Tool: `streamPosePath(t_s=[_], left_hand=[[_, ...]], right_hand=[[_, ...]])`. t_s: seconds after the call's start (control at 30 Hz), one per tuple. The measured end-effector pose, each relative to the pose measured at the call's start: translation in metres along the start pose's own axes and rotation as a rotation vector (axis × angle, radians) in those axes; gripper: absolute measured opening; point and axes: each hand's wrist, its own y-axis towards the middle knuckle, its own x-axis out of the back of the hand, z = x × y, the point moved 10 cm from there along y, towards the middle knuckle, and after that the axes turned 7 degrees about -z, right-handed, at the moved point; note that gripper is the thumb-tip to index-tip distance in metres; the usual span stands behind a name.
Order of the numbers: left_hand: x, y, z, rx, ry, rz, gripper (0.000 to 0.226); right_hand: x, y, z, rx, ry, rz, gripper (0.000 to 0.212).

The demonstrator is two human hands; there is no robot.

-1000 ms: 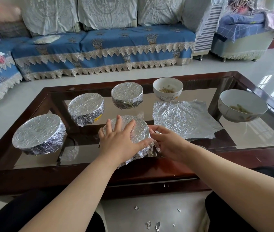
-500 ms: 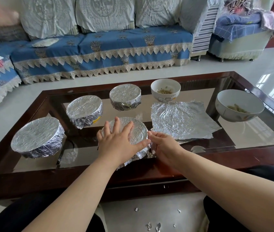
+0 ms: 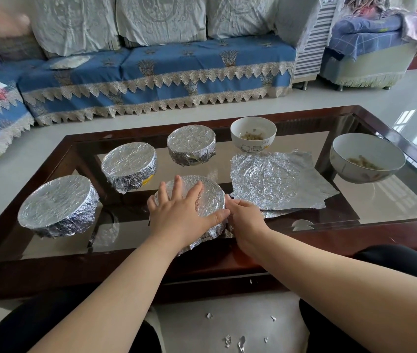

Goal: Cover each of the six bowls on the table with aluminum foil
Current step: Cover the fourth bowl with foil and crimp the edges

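A foil-covered bowl [image 3: 208, 197] stands near the table's front edge. My left hand [image 3: 179, 215] lies flat on its top with fingers spread. My right hand [image 3: 246, 220] presses the foil against the bowl's right side. Three more foil-covered bowls stand at the left [image 3: 57, 203], middle left [image 3: 129, 165] and back centre [image 3: 191, 143]. Two white bowls with food are uncovered: a small one [image 3: 253, 132] at the back and a large one [image 3: 366, 159] at the right. A crumpled foil sheet [image 3: 278, 179] lies flat between them.
The table [image 3: 393, 228] has a glass top in a dark wooden frame. Small foil scraps [image 3: 227, 340] lie on the floor between my knees. A blue covered sofa [image 3: 156, 75] stands beyond the table.
My right hand has slid slightly down and closer along the bowl's right side, pressing the foil. My left hand stays on top of the bowl.
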Motion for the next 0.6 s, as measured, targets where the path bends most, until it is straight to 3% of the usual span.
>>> streamPosePath(t_s=[0.4,0.6], left_hand=[[-0.0001,0.0007,0.0016,0.009,-0.003,-0.012,0.107],[0.0001,0.0018,0.0015,0.008,0.001,-0.023,0.105]], right_hand=[[0.0032,0.0008,0.0094,0.029,-0.220,-0.073,0.033],[-0.0019,0.0059,0.0093,0.097,-0.269,-0.066,0.019]])
